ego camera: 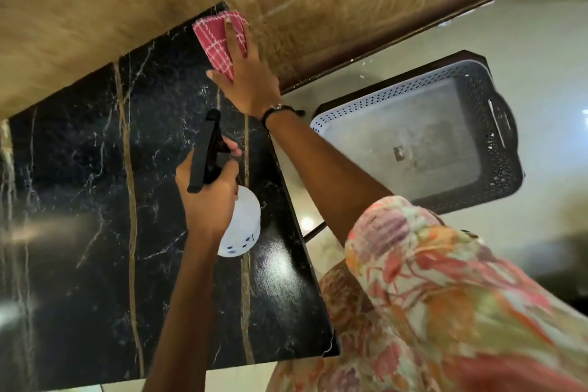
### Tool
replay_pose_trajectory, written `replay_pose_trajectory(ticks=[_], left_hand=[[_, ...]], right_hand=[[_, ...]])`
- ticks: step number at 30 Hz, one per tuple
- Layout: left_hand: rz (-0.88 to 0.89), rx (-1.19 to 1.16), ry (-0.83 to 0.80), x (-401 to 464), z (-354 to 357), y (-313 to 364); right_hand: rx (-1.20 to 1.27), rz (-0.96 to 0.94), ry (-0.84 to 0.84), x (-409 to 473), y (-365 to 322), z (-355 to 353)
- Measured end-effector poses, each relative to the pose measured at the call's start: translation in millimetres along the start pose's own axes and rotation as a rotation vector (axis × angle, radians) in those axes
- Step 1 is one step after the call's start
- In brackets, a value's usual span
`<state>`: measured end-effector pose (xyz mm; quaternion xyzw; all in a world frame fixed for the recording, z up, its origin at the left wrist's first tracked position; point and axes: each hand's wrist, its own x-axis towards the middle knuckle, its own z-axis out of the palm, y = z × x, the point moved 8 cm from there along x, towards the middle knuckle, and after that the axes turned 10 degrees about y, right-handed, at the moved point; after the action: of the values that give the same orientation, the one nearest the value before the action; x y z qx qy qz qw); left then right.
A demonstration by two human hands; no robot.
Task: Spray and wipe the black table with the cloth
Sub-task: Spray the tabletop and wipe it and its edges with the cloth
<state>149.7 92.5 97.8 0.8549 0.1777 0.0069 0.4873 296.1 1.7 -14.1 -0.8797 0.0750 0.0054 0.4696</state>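
Left hand (206, 197) grips spray bottle (238, 223) at centre. Right hand (245, 73), flat, presses cloth (216, 38) on black table (79, 200) at 12 o'clock. Wiping seems early; most surface left.

Light: pretty dim indoors, warm tone
Glare: soft white patches on the glossy black table (79, 200), plus bright spots on the pale floor (541, 226)
Blur: wooden panel (127, 9) up top is streaky, floral sleeve (445, 296) smeared
Edges: wide-angle bend, lines tilt
Sharpest: around the middle
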Motion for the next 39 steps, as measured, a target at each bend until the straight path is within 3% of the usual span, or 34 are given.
replay_pose_trajectory(ticks=[3,9,15,21,26,34,39], left_hand=[[-0.005,-0.032,-0.025,4.8,1.5,3.1],[-0.009,-0.026,-0.016,11.6,0.9,6.2],[-0.015,-0.059,-0.039,16.0,-0.3,6.8],[0.004,-0.090,-0.009,26.1,-21.4,1.8],[0.009,-0.147,0.045,39.0,-58.0,-13.8],[0.039,-0.192,0.043,78.5,-133.6,-55.5],[0.064,-0.199,0.022,114.6,-183.5,-86.0]], right_hand=[[-0.004,-0.066,0.075,-35.7,1.7,-2.0],[-0.029,-0.021,0.031,-102.6,14.6,-4.4],[-0.104,-0.007,0.010,-29.3,2.2,-2.9],[-0.440,-0.025,-0.042,52.8,-15.9,4.2],[-0.681,-0.169,0.006,55.1,-34.0,15.6],[-0.742,-0.165,0.062,53.1,-41.0,23.3],[-0.740,-0.050,0.173,56.1,-51.7,38.7]])
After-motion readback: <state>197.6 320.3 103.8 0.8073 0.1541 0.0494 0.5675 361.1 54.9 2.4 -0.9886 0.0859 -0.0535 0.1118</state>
